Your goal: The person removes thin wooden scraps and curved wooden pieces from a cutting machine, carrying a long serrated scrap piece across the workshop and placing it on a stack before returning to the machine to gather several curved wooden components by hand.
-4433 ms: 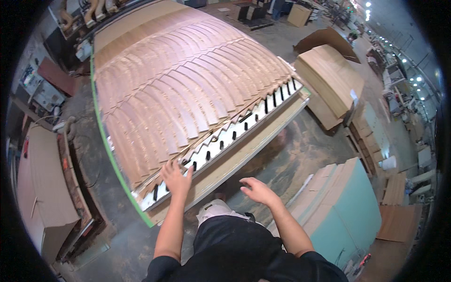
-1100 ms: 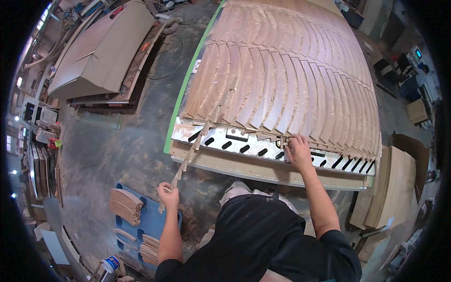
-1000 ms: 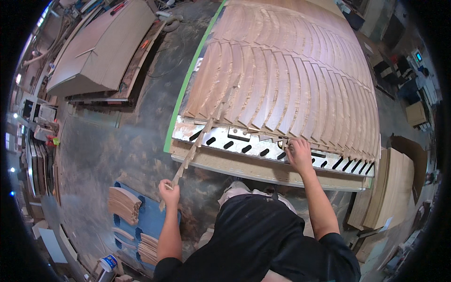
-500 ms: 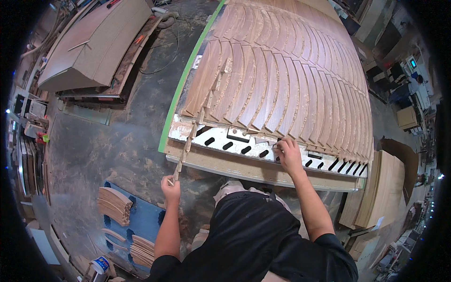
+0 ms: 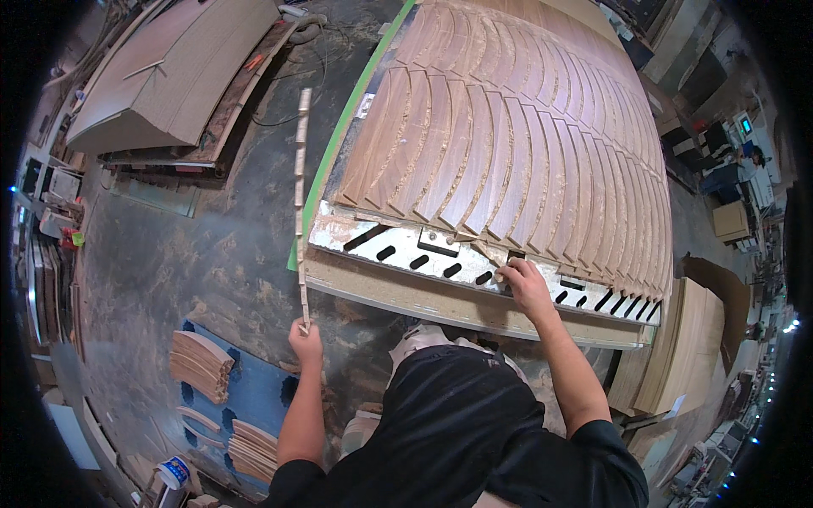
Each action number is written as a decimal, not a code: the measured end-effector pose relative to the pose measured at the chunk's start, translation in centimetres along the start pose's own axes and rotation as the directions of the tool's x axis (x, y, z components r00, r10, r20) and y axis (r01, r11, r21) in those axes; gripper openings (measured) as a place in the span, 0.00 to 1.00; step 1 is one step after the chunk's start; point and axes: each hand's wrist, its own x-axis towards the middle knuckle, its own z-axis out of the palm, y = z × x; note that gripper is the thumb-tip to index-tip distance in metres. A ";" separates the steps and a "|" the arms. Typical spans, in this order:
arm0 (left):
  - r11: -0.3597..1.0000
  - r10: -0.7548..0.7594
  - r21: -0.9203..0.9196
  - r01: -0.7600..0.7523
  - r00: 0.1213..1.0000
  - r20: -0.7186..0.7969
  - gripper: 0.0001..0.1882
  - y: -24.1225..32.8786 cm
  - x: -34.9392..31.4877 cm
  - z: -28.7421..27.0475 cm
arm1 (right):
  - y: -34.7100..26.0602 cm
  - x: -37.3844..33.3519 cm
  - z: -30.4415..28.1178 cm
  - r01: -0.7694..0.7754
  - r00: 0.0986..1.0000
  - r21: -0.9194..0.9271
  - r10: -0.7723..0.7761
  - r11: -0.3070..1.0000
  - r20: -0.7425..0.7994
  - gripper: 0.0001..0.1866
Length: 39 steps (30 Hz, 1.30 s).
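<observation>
My left hand (image 5: pixel 306 341) is closed round the lower end of a long, thin wooden offcut strip (image 5: pixel 300 182) with stepped edges. The strip stands out past the left side of the table, apart from the board. At the table's near edge, my right hand (image 5: pixel 523 282) is pinched just above the white slotted rail (image 5: pixel 398 256); whatever its fingertips hold is too small to name. Beyond the rail lies a wood-grain board cut into rows of curved slats (image 5: pixel 453 161), with sawdust along the cuts. A loose splinter of wood (image 5: pixel 486 251) rests beside my right hand.
Stacked curved wooden pieces (image 5: pixel 200 364) lie on a blue pallet (image 5: pixel 258 375) at lower left, near a white and blue tub (image 5: pixel 174 472). A large curved panel stack (image 5: pixel 174 93) stands at far left. Tall boards (image 5: pixel 677 339) stand right of the table.
My left hand has swung the strip leftward off the slats, beyond the table's green edge. The right hand stays by the rail, slightly lower.
</observation>
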 end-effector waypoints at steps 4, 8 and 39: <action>0.998 -0.030 -0.049 0.028 0.999 -0.043 0.07 -0.6 0.4 0.4 | -1.4 0.5 -0.5 0.046 0.999 0.004 -0.046 0.999 -0.002 0.20; 0.997 0.039 -0.066 -0.044 0.996 -0.077 0.05 -1.3 1.1 0.6 | -1.9 1.1 -0.1 0.056 0.997 0.004 -0.055 0.998 -0.049 0.21; 0.984 0.084 -0.165 -0.061 0.987 0.135 0.11 5.9 0.4 2.3 | -5.5 9.4 5.0 0.188 0.974 -0.363 -0.221 0.912 -0.050 0.19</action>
